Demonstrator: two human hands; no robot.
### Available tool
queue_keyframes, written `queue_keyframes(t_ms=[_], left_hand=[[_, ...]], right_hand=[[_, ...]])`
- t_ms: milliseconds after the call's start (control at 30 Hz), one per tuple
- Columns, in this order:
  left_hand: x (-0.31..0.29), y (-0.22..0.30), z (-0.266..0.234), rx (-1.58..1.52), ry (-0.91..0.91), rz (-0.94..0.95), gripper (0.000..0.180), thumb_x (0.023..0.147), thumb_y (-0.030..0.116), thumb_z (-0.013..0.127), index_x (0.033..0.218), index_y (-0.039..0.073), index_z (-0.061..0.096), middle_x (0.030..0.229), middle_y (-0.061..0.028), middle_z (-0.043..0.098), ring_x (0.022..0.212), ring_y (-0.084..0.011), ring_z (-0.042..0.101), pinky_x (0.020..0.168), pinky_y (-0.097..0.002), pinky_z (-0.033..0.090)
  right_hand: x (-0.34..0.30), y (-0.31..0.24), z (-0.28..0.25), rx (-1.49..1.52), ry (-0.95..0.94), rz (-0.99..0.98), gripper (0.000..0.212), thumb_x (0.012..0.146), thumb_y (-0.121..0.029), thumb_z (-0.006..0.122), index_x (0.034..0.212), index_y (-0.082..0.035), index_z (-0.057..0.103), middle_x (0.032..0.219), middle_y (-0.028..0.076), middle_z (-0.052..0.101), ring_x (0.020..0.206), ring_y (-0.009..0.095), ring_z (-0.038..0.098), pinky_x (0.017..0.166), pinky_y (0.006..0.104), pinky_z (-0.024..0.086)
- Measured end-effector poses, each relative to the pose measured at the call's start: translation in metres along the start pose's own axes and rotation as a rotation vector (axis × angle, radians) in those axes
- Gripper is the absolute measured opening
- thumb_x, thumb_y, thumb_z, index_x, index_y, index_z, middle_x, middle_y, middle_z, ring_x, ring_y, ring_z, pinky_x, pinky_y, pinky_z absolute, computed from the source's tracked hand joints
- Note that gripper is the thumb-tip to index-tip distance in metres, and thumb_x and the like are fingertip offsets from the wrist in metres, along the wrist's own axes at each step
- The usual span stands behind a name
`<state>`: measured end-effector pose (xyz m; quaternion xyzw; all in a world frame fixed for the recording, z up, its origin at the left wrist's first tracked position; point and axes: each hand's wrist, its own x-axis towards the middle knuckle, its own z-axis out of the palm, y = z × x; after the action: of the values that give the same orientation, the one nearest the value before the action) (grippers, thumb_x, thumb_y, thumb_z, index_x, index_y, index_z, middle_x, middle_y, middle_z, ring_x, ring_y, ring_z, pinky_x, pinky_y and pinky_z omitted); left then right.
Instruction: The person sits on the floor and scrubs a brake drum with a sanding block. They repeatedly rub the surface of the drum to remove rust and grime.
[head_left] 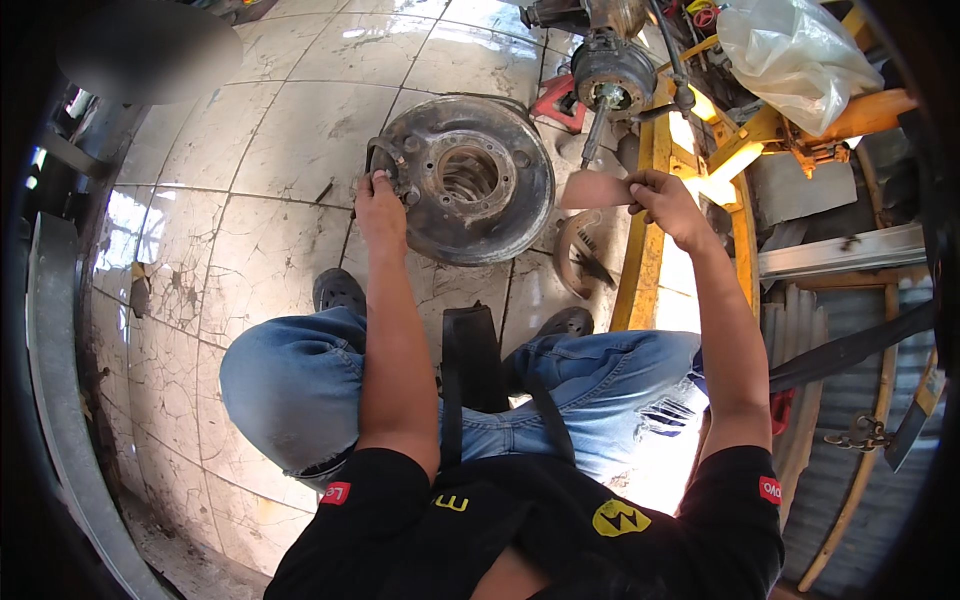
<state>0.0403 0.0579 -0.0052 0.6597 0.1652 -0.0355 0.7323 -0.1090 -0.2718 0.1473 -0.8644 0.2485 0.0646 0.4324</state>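
Left hand (382, 212) at edge of metal disc (515, 185) — broad tiled floor (285, 140) leftward

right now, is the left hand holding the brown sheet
No, the right hand pinches the brown sheet, while the left hand is at the left edge of the disc.

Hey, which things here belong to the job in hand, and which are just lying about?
Apparently in use:
round metal part, left hand at its edge
brown sheet, held in right hand

Apparently just lying about:
clear plastic bag
small dark strip
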Motion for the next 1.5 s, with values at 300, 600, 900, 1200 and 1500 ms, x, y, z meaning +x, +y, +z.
queue_keyframes(t_ms=[300,600,900,1200,1500], left_hand=[[-0.003,-0.002,0.003,-0.095,-0.039,-0.016,0.044,0.1,0.034,0.047,0.124,-0.001,0.057,0.115,-0.0136,0.061,0.103,-0.0241,0.054,0.091,-0.0358,0.041],[0.0,-0.005,0.003,-0.148,-0.047,-0.093,0.048,0.1,0.037,0.047,0.13,0.0,0.054,0.127,-0.0147,0.057,0.112,-0.0253,0.053,0.098,-0.0362,0.039],[-0.001,-0.003,0.0,-0.12,-0.049,-0.062,0.051,0.101,0.038,0.046,0.134,0.0,0.05,0.129,-0.0158,0.056,0.115,-0.0267,0.054,0.096,-0.0366,0.042],[-0.024,0.027,0.01,-0.039,-0.031,-0.08,0.044,0.103,0.032,0.042,0.129,-0.003,0.052,0.117,-0.0188,0.062,0.104,-0.0285,0.06,0.088,-0.0381,0.047],[-0.013,0.013,0.007,0.044,0.008,0.006,0.043,0.103,0.03,0.042,0.127,-0.003,0.053,0.115,-0.0161,0.062,0.099,-0.0245,0.06,0.086,-0.0344,0.046]], right_hand=[[-0.02,0.003,0.021,0.653,0.045,-0.05,0.021,0.097,-0.015,0.056,0.112,-0.001,0.061,0.094,0.004,0.066,0.08,0.012,0.063,0.067,0.0265,0.048],[-0.027,0.024,0.099,-0.443,0.184,-0.58,0.034,0.086,-0.007,0.06,0.12,-0.007,0.062,0.106,0.019,0.067,0.1,0.033,0.063,0.087,0.0392,0.05],[-0.028,0.004,0.129,-0.928,0.047,-0.455,0.065,0.081,-0.015,0.063,0.143,-0.013,0.044,0.142,0.016,0.043,0.136,0.034,0.036,0.109,0.0518,0.032],[-0.017,0.036,0.157,-0.89,0.099,-0.516,0.067,0.087,-0.006,0.051,0.151,-0.009,0.031,0.159,0.021,0.02,0.147,0.041,0.018,0.116,0.0528,0.023],[-0.05,0.024,0.178,-0.819,0.136,-0.565,0.064,0.086,-0.008,0.053,0.148,-0.007,0.036,0.153,0.023,0.032,0.139,0.045,0.032,0.107,0.0508,0.036]])
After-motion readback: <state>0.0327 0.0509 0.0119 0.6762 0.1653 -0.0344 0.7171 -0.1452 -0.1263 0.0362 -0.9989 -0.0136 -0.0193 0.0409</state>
